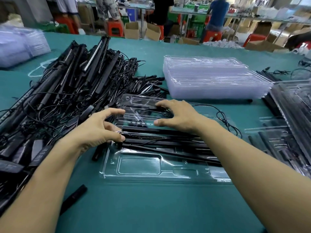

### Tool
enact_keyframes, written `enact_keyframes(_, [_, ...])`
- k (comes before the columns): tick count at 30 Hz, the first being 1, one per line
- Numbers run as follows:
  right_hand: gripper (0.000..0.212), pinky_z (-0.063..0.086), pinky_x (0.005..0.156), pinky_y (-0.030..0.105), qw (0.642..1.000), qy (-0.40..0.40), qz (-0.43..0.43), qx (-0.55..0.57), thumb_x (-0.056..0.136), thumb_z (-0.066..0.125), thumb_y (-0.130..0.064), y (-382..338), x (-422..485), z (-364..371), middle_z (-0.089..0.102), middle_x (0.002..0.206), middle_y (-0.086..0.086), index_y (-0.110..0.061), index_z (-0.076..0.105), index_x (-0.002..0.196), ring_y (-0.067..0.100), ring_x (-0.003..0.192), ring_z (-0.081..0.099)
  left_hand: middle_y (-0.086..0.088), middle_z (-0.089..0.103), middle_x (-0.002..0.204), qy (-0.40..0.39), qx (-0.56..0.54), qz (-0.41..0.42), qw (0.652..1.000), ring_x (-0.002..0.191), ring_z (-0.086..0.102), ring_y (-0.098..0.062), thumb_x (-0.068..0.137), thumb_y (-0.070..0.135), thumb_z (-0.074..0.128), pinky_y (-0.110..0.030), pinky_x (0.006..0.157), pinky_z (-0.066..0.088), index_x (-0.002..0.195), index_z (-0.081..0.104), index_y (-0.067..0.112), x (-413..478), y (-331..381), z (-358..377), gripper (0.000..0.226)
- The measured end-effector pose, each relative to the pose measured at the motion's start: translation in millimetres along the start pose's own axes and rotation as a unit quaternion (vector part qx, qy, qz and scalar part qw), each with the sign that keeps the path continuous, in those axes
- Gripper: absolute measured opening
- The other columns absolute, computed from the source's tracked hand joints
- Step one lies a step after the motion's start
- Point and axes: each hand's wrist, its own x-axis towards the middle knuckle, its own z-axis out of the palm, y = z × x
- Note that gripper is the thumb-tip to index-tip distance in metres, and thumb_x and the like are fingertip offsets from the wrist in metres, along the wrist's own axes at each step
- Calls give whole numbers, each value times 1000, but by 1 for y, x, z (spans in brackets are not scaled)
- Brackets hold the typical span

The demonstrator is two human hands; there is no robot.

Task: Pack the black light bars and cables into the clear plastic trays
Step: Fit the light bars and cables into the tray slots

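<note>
**Both hands at the open tray, bars lying in its middle channels**

A clear plastic tray (143,173) lies open on the green desk (151,209) right in front of the person. Several black light bars (168,142) lie side by side across its middle, running left to right.

The left hand (99,130) is at the left ends of these bars. Its thumb lies on the bar ends and its fingers curve loosely above them, but I cannot tell whether it pinches anything.

The right hand (178,116) is spread over the far half of the tray, fingers apart and bent down, their tips on a black cable (222,116) that lies there and trails off to the right; it grips nothing.

A big tangled pile of bars and cables (67,91) covers the left of the desk, touching the tray's far left corner. A stack of empty trays (210,81) sits beyond the right hand. Filled trays (292,111) lie at the right edge. One loose bar (74,197) lies near the left forearm.
</note>
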Motion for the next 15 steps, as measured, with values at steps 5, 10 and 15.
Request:
enact_keyframes(5, [52,43,98,31,995,5,-43,94,83,73,-40,-3,-5,-8,60,122,1,-23,54,127,18,113,56,-23,61,76,3,-2,-5,1000,74,64,-20,68,-9,82,-18,53,48,123,58,41,-2,2,0,78])
enact_keyframes(10, [26,44,86,34,993,118,-3,23,93,58,-38,7,-18,-47,45,101,-4,-24,60,116,14,92,49,-13,59,66,1,-6,-3,1000,62,62,-15,67,-9,82,-18,52,48,123,58,42,-2,2,0,79])
enact_keyframes(15, [23,46,78,28,939,334,71,44,96,57,-26,35,-42,-126,59,107,6,-12,56,114,16,91,53,-6,65,62,16,1,-2,1000,63,63,-14,64,-7,85,-24,54,49,130,41,57,-1,0,0,101])
